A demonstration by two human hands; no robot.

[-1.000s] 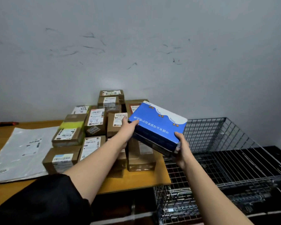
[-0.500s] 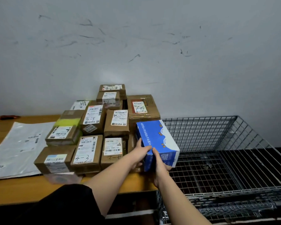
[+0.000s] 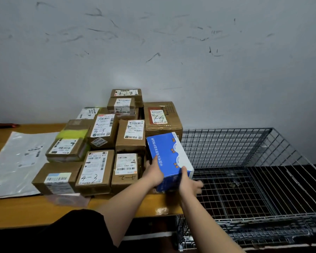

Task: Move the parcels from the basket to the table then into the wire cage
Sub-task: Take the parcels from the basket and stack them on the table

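A blue box (image 3: 169, 154) with white print stands tilted at the right end of the wooden table (image 3: 16, 210), against a stack of several brown cardboard parcels (image 3: 97, 170). My left hand (image 3: 153, 173) holds its left side, fingers over the top face. At the near right corner is my right hand (image 3: 189, 181), thumb against the box and blurred fingers stretched out to the right above the cage floor. The wire cage (image 3: 226, 129) sits right of the table, lower down, with no parcels visible inside. No basket is in view.
A grey plastic mailer (image 3: 16, 161) lies flat on the table's left part. A red and black tool (image 3: 5, 125) rests at the far left edge by the wall. A clear plastic bag (image 3: 66, 199) lies in front of the boxes.
The blue box came down from mid-air onto the table's right end beside the stack. My right hand's fingers have loosened from it and spread to the right.
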